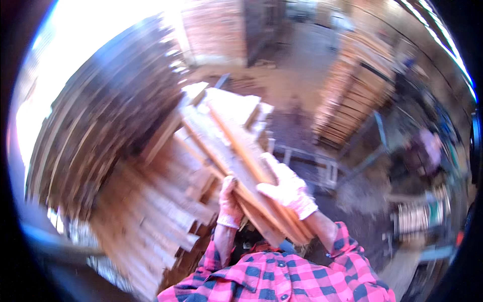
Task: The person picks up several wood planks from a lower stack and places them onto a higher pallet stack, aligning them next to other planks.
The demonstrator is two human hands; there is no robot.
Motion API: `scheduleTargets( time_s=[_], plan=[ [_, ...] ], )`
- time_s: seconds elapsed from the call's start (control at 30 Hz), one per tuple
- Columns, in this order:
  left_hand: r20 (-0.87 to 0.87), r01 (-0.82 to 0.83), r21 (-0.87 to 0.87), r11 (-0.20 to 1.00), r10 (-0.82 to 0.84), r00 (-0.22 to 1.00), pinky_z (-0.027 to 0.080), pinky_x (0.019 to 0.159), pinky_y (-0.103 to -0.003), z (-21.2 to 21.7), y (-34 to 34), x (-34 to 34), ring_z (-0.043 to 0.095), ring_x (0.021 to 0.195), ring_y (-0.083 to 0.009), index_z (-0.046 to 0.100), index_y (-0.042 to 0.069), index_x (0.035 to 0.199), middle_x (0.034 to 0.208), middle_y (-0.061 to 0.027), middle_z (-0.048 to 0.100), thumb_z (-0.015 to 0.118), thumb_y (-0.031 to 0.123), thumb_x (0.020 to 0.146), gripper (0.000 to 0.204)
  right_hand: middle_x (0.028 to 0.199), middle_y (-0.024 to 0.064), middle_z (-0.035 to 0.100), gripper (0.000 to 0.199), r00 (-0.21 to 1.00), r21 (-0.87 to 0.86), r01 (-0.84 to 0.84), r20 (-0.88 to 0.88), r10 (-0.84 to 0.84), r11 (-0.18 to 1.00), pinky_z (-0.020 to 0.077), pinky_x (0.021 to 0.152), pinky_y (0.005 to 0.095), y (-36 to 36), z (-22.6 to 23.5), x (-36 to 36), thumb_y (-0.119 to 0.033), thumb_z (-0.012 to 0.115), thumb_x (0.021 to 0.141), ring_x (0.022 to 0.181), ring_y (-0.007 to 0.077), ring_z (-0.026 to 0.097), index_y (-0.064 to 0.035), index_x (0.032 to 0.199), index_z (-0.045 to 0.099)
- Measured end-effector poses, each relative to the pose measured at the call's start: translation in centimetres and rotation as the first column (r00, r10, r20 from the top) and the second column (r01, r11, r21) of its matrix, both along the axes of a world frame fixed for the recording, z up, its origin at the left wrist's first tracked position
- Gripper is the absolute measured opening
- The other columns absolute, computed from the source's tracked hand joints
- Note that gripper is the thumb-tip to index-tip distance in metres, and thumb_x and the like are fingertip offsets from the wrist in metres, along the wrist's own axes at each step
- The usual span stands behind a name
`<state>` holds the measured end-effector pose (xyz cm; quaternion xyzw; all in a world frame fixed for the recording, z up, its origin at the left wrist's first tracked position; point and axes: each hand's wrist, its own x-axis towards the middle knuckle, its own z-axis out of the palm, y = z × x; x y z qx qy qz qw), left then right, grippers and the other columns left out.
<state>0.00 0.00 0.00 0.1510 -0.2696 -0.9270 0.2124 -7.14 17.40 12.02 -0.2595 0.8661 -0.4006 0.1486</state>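
Several long wooden boards (241, 163) lie side by side at a slant in front of my body, their near ends close to my shirt. My left hand (230, 205), in a pale glove with reddish marks, is closed round their left edge, thumb uppermost. On the right edge lies my right hand (289, 189), gloved the same way. Its thumb rests across the top face and its fingers run along the side; the undersides of both grips are hidden. Beyond and under the far ends is a pile of pale boards (193, 93).
Stacked planks (146, 221) fill the lower left, below a tall dark timber stack (100, 110). Another wood stack (354, 95) stands at far right, near a blue metal frame (380, 128). A blurred pink-and-dark shape (427, 148) is at right, above a slatted bundle (420, 216).
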Motion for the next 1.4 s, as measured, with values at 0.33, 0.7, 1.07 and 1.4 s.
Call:
scheduleTargets(
  time_s=[0.33, 0.7, 1.07, 1.4],
  plan=[
    [0.0, -0.271, -0.061, 0.961, 0.271, 0.962, 0.055, 0.096, -0.046, 8.4, -6.4, 6.5, 0.067, 0.102, -0.0342, 0.057, -0.002, 0.127, 0.11, -0.0194, 0.068, 0.071, 0.057, 0.085, 0.073, 0.144, 0.022, 0.053, 0.086, 0.929, 0.048, -0.366, 0.076, 0.362, 0.929, 0.0401, 0.113, 0.0401, -12.4, -3.8, -7.9, -0.036, 0.078, 0.081, 0.134, 0.0351, 0.051, -0.0162, 0.155, 0.039],
    [0.247, -0.447, -0.02, 0.894, 0.438, 0.864, 0.062, 0.079, -0.045, 6.3, -15.6, 18.0, 0.073, 0.081, -0.0311, 0.068, 0.005, 0.112, 0.094, -0.016, 0.074, 0.066, 0.057, 0.089, 0.057, 0.126, 0.0268, 0.06, 0.064, 0.807, 0.194, -0.575, -0.028, 0.59, 0.795, 0.0507, 0.097, 0.0514, -29.7, -3.3, -0.7, -0.034, 0.07, 0.082, 0.117, 0.0419, 0.062, -0.0154, 0.138, 0.046],
    [0.186, -0.453, -0.008, 0.892, 0.446, 0.875, 0.062, 0.079, -0.047, 4.2, -17.4, 19.1, 0.073, 0.084, -0.0323, 0.063, 0.008, 0.123, 0.101, -0.0167, 0.074, 0.067, 0.047, 0.093, 0.05, 0.14, 0.0252, 0.053, 0.071, 0.813, 0.16, -0.58, 0.068, 0.578, 0.798, 0.0478, 0.102, 0.0531, -29.6, -4.1, 2.4, -0.042, 0.07, 0.085, 0.127, 0.0421, 0.057, -0.0227, 0.148, 0.043],
    [0.24, -0.429, -0.091, 0.899, 0.438, 0.866, 0.062, 0.079, -0.049, 5.1, -17.5, 17.8, 0.073, 0.084, -0.0348, 0.061, 0.004, 0.124, 0.099, -0.0189, 0.073, 0.067, 0.047, 0.092, 0.054, 0.132, 0.0253, 0.058, 0.052, 0.718, 0.056, -0.676, -0.174, 0.674, 0.735, 0.0464, 0.101, 0.0521, -33.6, -11.0, -1.2, -0.048, 0.047, 0.1, 0.121, 0.043, 0.056, -0.0103, 0.134, 0.056]
  ],
)
